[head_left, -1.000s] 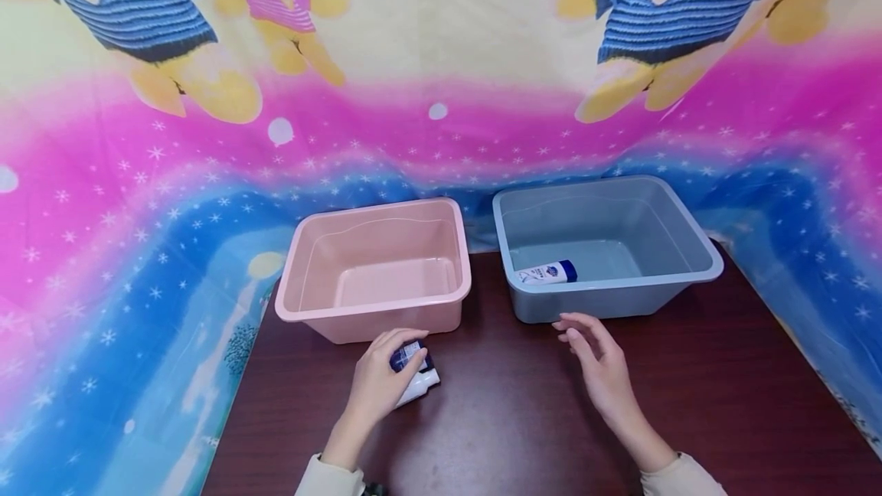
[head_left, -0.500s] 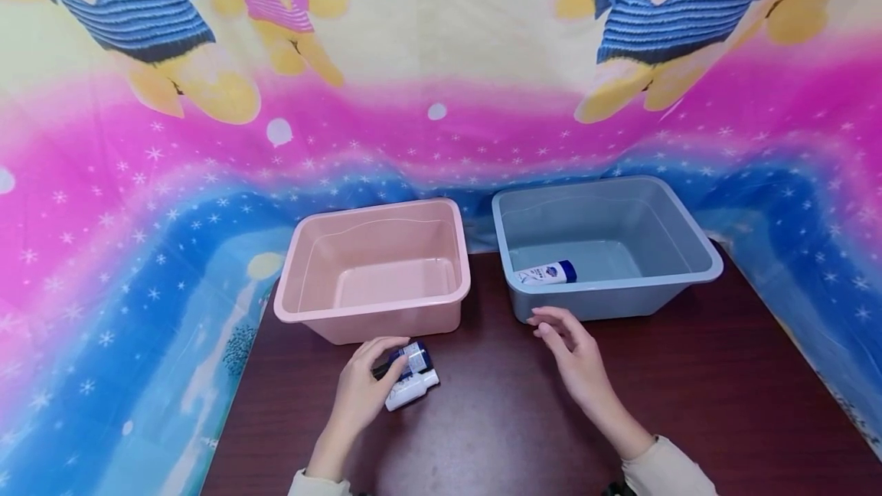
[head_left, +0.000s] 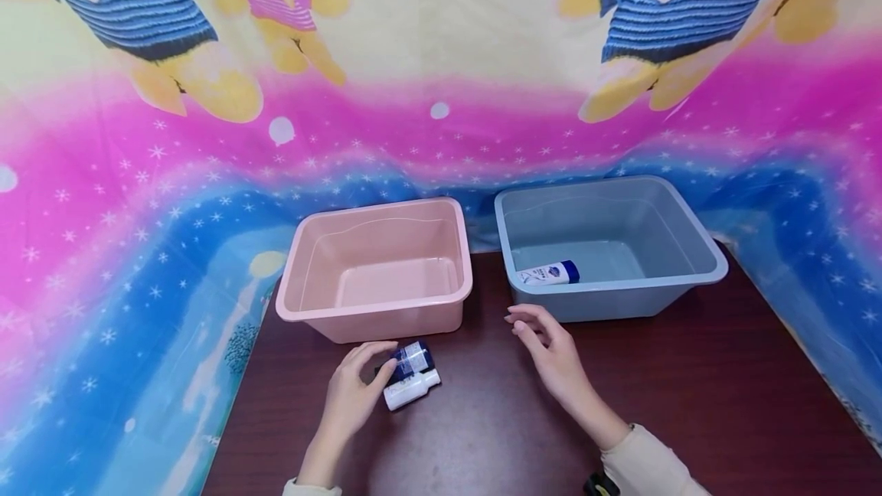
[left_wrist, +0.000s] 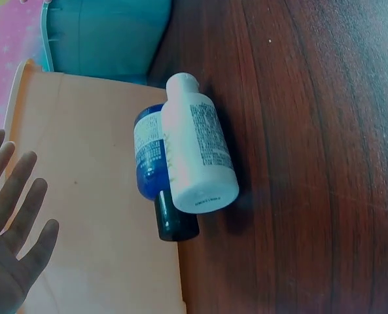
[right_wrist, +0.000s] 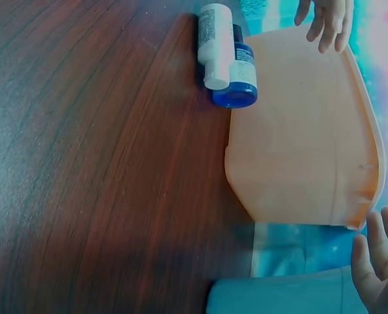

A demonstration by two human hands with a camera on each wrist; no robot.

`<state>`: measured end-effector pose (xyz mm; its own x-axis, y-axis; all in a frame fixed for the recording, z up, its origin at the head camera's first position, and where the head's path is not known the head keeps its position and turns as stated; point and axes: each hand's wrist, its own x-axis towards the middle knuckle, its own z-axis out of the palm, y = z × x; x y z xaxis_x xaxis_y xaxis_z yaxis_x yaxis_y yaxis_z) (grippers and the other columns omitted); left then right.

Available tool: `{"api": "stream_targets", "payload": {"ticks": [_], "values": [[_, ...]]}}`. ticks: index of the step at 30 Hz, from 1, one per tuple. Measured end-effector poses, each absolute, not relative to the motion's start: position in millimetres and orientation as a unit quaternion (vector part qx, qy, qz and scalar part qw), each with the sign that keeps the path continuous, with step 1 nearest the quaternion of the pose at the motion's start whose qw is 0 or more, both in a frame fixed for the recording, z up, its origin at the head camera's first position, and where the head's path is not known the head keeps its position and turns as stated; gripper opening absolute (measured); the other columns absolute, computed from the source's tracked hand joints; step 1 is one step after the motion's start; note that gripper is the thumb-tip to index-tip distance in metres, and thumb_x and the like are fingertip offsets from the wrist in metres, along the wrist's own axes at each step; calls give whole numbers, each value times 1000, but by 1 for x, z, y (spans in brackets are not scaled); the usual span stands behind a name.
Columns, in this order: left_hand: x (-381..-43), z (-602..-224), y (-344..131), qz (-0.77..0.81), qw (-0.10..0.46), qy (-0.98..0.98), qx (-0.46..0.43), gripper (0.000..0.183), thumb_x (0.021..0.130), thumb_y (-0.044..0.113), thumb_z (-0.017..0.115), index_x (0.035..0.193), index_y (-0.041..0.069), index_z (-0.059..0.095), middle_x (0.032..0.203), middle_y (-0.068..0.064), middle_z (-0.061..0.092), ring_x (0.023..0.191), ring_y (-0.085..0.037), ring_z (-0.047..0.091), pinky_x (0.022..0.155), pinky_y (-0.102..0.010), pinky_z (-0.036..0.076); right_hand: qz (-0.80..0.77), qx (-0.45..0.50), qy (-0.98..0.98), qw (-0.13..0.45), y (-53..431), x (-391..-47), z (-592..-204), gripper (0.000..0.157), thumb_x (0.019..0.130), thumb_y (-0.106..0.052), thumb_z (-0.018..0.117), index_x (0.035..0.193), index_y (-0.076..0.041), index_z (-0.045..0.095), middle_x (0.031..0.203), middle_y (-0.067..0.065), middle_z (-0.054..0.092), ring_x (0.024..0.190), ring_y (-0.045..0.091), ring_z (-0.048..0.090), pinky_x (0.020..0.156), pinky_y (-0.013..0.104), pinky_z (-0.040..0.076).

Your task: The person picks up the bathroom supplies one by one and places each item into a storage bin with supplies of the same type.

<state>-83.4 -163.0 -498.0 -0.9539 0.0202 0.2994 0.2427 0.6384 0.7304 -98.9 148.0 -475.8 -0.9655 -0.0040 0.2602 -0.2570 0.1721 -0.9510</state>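
Note:
A white bottle (head_left: pixel 408 390) and a dark blue bottle (head_left: pixel 415 359) with a black cap lie side by side on the table, in front of the pink basin. My left hand (head_left: pixel 353 385) hovers just left of them, its fingers relaxed and holding nothing; the left wrist view shows its fingers (left_wrist: pixel 31 209) spread apart from both bottles. My right hand (head_left: pixel 549 347) is in the air before the blue basin's near left corner, fingers loosely bent around nothing. Inside the blue basin lies a white bottle with a blue cap (head_left: pixel 551 273).
The pink basin (head_left: pixel 372 305) stands at the back left of the dark wooden table (head_left: pixel 496 435), the grey-blue basin (head_left: pixel 620 283) at the back right, with a narrow gap between them. A printed cloth (head_left: pixel 441 136) hangs behind and at the sides.
My left hand has drawn back to the left off the two bottles, leaving them lying on the table. My right hand has moved left along the front of the blue basin.

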Motion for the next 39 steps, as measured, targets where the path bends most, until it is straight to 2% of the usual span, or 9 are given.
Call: {"api": "stream_targets", "payload": {"ticks": [8,13,17,23,26,31,37,39], "values": [[-82,-498,-173,-415,136,-898,-62,25,88,17,77,112,21,74,109,16,68,110,-11,61,94,-39,47,626,71,-771,94,137,-102,-475,23,98,0,58,121,1,62,110,18,69,93,9,63,78,20,51],[-83,-498,-180,-413,138,-899,-52,25,88,18,77,113,20,74,110,14,69,110,-11,61,94,-38,46,621,50,-777,85,133,-105,-481,24,99,-6,60,123,-9,64,110,8,69,96,16,64,78,21,51],[-83,-496,-184,-407,138,-902,-41,25,89,21,76,113,21,74,111,13,69,109,-11,60,93,-37,45,618,43,-781,86,130,-107,-483,24,99,-10,61,122,-14,64,112,7,69,98,19,64,78,23,50],[-84,-495,-190,-412,149,-898,-29,25,88,16,77,112,21,74,107,11,69,105,-15,62,89,-29,44,622,38,-778,83,126,-114,-487,29,99,-6,59,128,-8,60,117,12,66,102,26,63,79,25,50],[-84,-496,-192,-418,151,-896,-24,26,87,13,77,112,20,74,106,9,70,105,-18,62,89,-32,45,628,36,-773,75,124,-118,-488,30,100,-8,58,130,-9,59,119,11,65,105,28,62,80,24,50],[-84,-499,-195,-417,147,-897,-11,26,88,15,77,113,20,74,106,2,71,105,-23,63,89,-39,47,635,44,-768,78,119,-123,-487,30,101,-14,59,131,-12,59,122,11,65,109,23,62,84,24,50],[-84,-502,-199,-422,147,-894,17,25,88,17,77,112,21,74,106,4,70,105,-21,64,89,-22,45,635,48,-767,81,111,-130,-484,32,100,-14,60,132,-12,59,124,9,64,111,23,61,84,26,50],[-84,-503,-200,-426,144,-893,22,25,88,17,77,112,21,74,107,3,70,106,-22,64,91,-25,46,633,48,-768,78,107,-133,-483,33,99,-14,61,132,-15,59,126,7,63,113,25,61,85,28,50]]}}
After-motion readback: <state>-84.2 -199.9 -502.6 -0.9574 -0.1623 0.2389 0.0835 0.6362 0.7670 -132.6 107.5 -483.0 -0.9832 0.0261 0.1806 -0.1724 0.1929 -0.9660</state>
